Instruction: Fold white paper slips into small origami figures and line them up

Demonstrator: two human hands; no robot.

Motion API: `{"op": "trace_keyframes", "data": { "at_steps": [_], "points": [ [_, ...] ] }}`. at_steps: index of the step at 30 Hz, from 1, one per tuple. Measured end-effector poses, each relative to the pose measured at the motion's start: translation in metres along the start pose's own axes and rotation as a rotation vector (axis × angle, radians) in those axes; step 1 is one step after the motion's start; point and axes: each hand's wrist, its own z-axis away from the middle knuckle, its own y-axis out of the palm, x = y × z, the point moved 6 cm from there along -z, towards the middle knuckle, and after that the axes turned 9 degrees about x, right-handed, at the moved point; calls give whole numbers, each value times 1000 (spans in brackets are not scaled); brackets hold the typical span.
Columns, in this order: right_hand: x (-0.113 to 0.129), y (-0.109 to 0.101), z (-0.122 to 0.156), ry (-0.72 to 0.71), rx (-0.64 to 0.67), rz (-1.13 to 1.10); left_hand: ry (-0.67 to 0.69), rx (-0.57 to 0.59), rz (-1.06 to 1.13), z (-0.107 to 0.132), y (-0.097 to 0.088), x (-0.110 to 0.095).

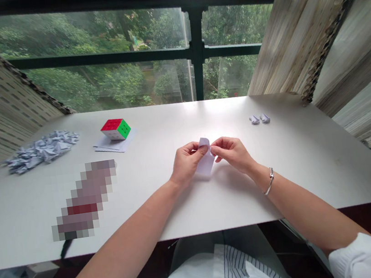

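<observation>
A small pale lavender piece of folded paper (205, 163) is held just above the white table (281, 180), near its middle. My left hand (185, 163) pinches the paper's left side with thumb and fingers closed on it. My right hand (233, 153), a silver bracelet on its wrist, pinches the paper's top right edge. Both hands meet at the paper's upper fold.
A pile of several folded paper pieces (42, 150) lies at the far left. A colourful puzzle cube (115, 129) sits on loose paper sheets (114, 144). Two small folded pieces (260, 119) lie at the far right. A blurred-out object (85, 199) lies at the left front. Windows and blinds stand behind.
</observation>
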Motion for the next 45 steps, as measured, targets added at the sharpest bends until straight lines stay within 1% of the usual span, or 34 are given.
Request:
{"op": "trace_keyframes", "data": {
  "at_steps": [5,9,13,19,25,27,31,34,37,41,45],
  "points": [
    [2,3,1,100,45,-122,52,-8,1,0,0,-3],
    [-1,5,2,151,98,-176,30,18,14,0,2,-2],
    [-4,5,1,177,111,-218,10,38,31,2,4,-2],
    [-1,2,1,173,117,-248,12,59,38,2,4,-5],
    [0,1,0,150,99,-216,43,-22,47,2,0,-6],
    [0,2,1,154,98,-241,47,-4,72,2,2,-7],
    [1,3,1,170,110,-302,69,85,118,3,7,-10],
    [3,3,1,176,127,-318,76,131,110,4,9,-12],
    [4,3,2,170,141,-305,84,151,85,5,9,-14],
    [5,3,2,133,163,-273,32,172,97,5,9,-12],
    [6,1,1,104,161,-209,33,174,64,4,8,-12]
  ]
}}
